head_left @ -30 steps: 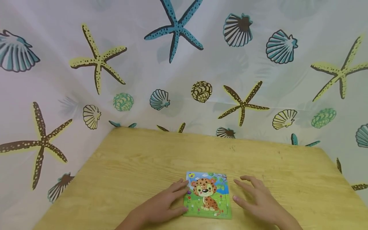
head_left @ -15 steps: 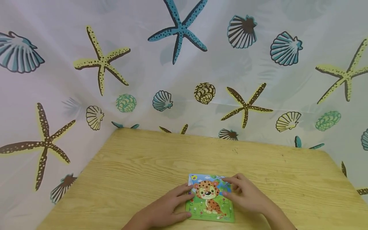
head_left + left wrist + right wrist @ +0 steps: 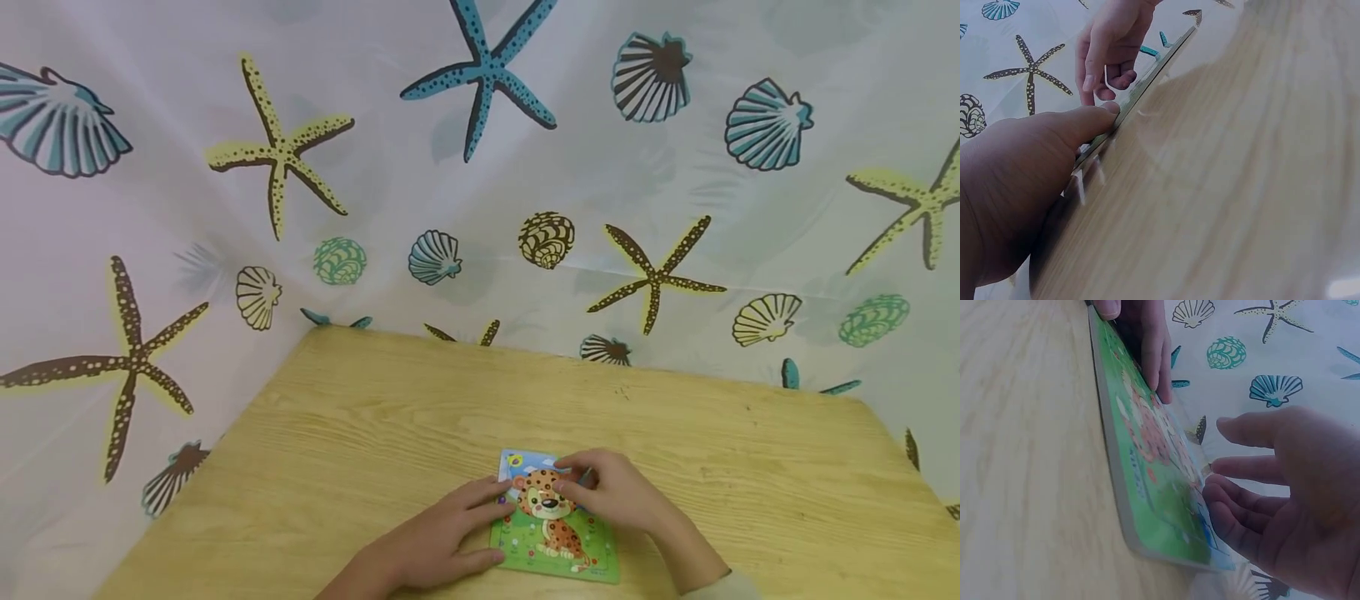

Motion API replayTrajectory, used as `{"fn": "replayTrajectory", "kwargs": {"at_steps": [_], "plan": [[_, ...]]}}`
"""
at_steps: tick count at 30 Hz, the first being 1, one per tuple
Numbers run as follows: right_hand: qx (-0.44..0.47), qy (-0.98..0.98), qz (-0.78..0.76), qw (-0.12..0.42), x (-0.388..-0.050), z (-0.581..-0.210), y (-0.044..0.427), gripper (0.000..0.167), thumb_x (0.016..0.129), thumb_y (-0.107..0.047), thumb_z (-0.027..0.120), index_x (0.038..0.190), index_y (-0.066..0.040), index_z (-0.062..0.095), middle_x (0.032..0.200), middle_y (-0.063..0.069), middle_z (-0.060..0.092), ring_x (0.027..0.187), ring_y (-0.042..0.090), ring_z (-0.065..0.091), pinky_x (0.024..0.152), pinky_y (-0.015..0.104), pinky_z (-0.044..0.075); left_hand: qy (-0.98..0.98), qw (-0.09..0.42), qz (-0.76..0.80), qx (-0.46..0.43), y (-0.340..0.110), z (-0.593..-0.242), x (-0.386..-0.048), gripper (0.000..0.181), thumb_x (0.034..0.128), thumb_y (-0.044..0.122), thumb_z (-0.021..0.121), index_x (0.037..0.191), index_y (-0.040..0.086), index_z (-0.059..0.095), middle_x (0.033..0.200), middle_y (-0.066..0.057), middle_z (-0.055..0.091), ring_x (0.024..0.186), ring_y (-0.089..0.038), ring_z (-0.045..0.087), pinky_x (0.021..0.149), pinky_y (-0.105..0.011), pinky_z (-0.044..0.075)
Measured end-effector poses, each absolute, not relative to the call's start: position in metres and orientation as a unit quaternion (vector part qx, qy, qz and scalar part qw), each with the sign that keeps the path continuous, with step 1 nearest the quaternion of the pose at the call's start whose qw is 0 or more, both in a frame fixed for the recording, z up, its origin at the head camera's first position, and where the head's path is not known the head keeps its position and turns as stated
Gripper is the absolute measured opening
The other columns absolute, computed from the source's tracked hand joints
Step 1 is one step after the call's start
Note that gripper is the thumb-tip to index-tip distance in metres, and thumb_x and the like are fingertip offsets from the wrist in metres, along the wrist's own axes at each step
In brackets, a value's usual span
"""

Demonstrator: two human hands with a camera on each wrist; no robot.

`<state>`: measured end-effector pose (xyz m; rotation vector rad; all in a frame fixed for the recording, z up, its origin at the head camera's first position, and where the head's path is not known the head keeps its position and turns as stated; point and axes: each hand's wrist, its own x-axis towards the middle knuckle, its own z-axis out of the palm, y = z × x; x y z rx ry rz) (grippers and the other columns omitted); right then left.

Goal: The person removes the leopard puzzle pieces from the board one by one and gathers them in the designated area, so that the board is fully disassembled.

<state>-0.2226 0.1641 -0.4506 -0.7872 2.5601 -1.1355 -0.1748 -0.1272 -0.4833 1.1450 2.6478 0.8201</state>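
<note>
In the head view, the leopard puzzle [image 3: 555, 542] was laid flat on the wooden table [image 3: 390, 417], well apart from the back edge and roughly midway between the side edges. Its left edge was touched by the thumb and fingertips of the left hand [image 3: 442, 537], with the fingers extended, spread and closed round nothing. The puzzle's far right corner was covered by the right hand [image 3: 611, 492], its thumb and forefinger parted above the leopard's head. The table was backed by a white curtain [image 3: 360, 192] printed with starfish and seashells.

In the left wrist view, the puzzle was seen nearly edge-on, the left thumb rested against its rim.

In the right wrist view, the right thumb was held clear and the fingers were loosely bent; whether the puzzle was pressed by them could not be told.
</note>
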Motion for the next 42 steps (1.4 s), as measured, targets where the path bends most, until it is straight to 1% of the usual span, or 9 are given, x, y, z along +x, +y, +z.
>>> {"fn": "replayTrajectory", "kwargs": {"at_steps": [6,13,15,21,24,26,33,38,42], "plan": [[-0.261,0.88,-0.377,0.12,-0.225,-0.45,0.155,0.034,0.099,-0.029,0.063,0.12,-0.004,0.07,0.085,-0.001,0.066,0.064,0.007,0.056,0.053,0.024,0.05,0.881,0.066,0.267,0.385,-0.125,-0.484,-0.175,0.059,0.1018,0.054,0.047,0.152,0.024,0.043,0.164,0.0,0.029,0.15,-0.028,0.031,0.116,-0.053,0.037],[-0.249,0.884,-0.375,0.129,-0.23,-0.451,0.143,0.035,0.097,-0.029,0.066,0.12,-0.004,0.07,0.083,-0.001,0.069,0.065,0.008,0.058,0.054,0.023,0.048,0.879,0.066,0.266,0.391,-0.125,-0.485,-0.175,0.059,0.1025,0.053,0.046,0.153,0.023,0.042,0.163,0.007,0.031,0.152,-0.028,0.028,0.118,-0.056,0.033],[-0.245,0.884,-0.377,0.128,-0.23,-0.452,0.14,0.035,0.096,-0.029,0.067,0.12,-0.003,0.07,0.081,-0.001,0.068,0.062,0.008,0.056,0.053,0.022,0.047,0.877,0.06,0.266,0.396,-0.125,-0.487,-0.174,0.059,0.1025,0.053,0.046,0.153,0.022,0.042,0.163,0.009,0.031,0.151,-0.028,0.029,0.118,-0.056,0.033],[-0.22,0.895,-0.372,0.109,-0.23,-0.461,0.136,0.041,0.091,-0.033,0.073,0.121,-0.004,0.07,0.073,-0.003,0.061,0.053,0.006,0.048,0.047,0.021,0.04,0.875,0.067,0.27,0.395,-0.123,-0.49,-0.173,0.059,0.1025,0.053,0.046,0.153,0.023,0.042,0.163,0.008,0.031,0.15,-0.03,0.031,0.117,-0.059,0.033],[-0.217,0.902,-0.361,0.099,-0.23,-0.462,0.134,0.042,0.09,-0.034,0.075,0.121,-0.005,0.07,0.071,-0.004,0.06,0.055,0.006,0.048,0.049,0.021,0.041,0.877,0.068,0.273,0.389,-0.123,-0.49,-0.172,0.058,0.1021,0.053,0.047,0.152,0.024,0.044,0.163,0.008,0.032,0.149,-0.033,0.033,0.115,-0.06,0.035],[-0.219,0.903,-0.356,0.094,-0.23,-0.461,0.132,0.042,0.089,-0.033,0.076,0.12,-0.005,0.07,0.071,-0.005,0.061,0.055,0.006,0.049,0.05,0.021,0.041,0.877,0.061,0.274,0.389,-0.123,-0.491,-0.173,0.057,0.1019,0.053,0.048,0.15,0.023,0.046,0.162,0.007,0.034,0.148,-0.034,0.034,0.114,-0.06,0.036],[-0.216,0.911,-0.338,0.1,-0.232,-0.457,0.125,0.042,0.085,-0.032,0.08,0.118,-0.01,0.067,0.074,-0.005,0.058,0.057,0.008,0.047,0.051,0.021,0.039,0.865,0.026,0.263,0.427,-0.127,-0.491,-0.175,0.046,0.1032,0.046,0.049,0.144,0.025,0.055,0.158,0.007,0.04,0.147,-0.021,0.038,0.117,-0.06,0.031],[-0.213,0.912,-0.329,0.119,-0.235,-0.454,0.121,0.042,0.086,-0.031,0.08,0.119,-0.011,0.064,0.078,-0.001,0.056,0.06,0.01,0.046,0.052,0.022,0.037,0.863,0.013,0.258,0.435,-0.129,-0.492,-0.175,0.045,0.1034,0.045,0.05,0.144,0.026,0.054,0.157,0.009,0.043,0.149,-0.022,0.035,0.115,-0.061,0.032],[-0.211,0.909,-0.332,0.136,-0.237,-0.452,0.12,0.043,0.086,-0.032,0.08,0.12,-0.011,0.063,0.08,0.002,0.055,0.063,0.014,0.047,0.054,0.024,0.038,0.863,0.026,0.27,0.426,-0.129,-0.49,-0.174,0.045,0.1032,0.045,0.051,0.143,0.025,0.055,0.155,0.011,0.045,0.149,-0.023,0.034,0.116,-0.062,0.03]]}}
